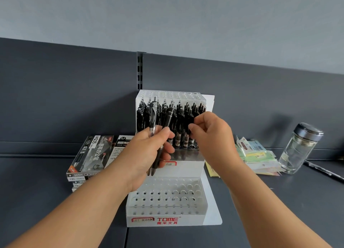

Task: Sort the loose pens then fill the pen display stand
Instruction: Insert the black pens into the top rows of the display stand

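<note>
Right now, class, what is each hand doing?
Left hand: grips two black plastic click pens.
Right hand: pinches a black pen standing in the white plastic display stand.

Soft, even, moderately bright light, with no hard shadows. A glass jar (297,149) near the right edge of the shelf (279,201) throws a faint, blurred shadow leftward onto the dark back panel (74,98), and pale highlights glint on its glass. The white pen display stand (165,201) looks slightly washed out, its front holes low in contrast. Wide-angle distortion bends the panel's top edge. Fine detail is soft; small print on the boxes (89,154) smears.
</note>
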{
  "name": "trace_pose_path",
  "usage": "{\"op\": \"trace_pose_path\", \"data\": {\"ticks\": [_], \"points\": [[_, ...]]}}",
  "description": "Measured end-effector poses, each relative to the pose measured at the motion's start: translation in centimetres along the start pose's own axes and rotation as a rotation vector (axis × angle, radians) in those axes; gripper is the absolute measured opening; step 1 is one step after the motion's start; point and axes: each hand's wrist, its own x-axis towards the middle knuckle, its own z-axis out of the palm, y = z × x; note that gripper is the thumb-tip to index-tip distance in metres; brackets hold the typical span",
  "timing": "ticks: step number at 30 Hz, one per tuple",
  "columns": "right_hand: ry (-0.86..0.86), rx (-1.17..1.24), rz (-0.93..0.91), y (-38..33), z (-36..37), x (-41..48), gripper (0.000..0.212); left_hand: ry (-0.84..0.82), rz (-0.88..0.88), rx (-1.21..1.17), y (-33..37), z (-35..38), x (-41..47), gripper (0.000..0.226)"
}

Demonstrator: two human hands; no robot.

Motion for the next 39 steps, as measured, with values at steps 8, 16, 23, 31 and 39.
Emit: {"op": "trace_pose_path", "data": {"ticks": [8,16,23,31,39], "points": [[-0.141,0.457,0.062,-2.0,-0.9,-1.1,0.012,-0.144,0.018,-0.048,0.7,0.9,-0.2,0.032],[-0.394,0.885,0.17,-1.4,-1.8,-0.7,0.009,-0.241,-0.061,-0.132,1.4,1.5,-0.5,0.063],[-0.156,0.631,0.029,-1.7,-3.4,0.3,0.016,-0.128,-0.024,-0.016,0.5,1.6,0.2,0.035],[0.093,0.264,-0.095,-0.7,-4.0,0.8,0.016,0.013,0.019,0.089,-0.5,1.0,0.8,0.025],[0.01,0.102,-0.027,0.7,-1.9,0.4,0.008,0.013,0.052,0.11,-0.4,0.7,0.4,0.062]]}}
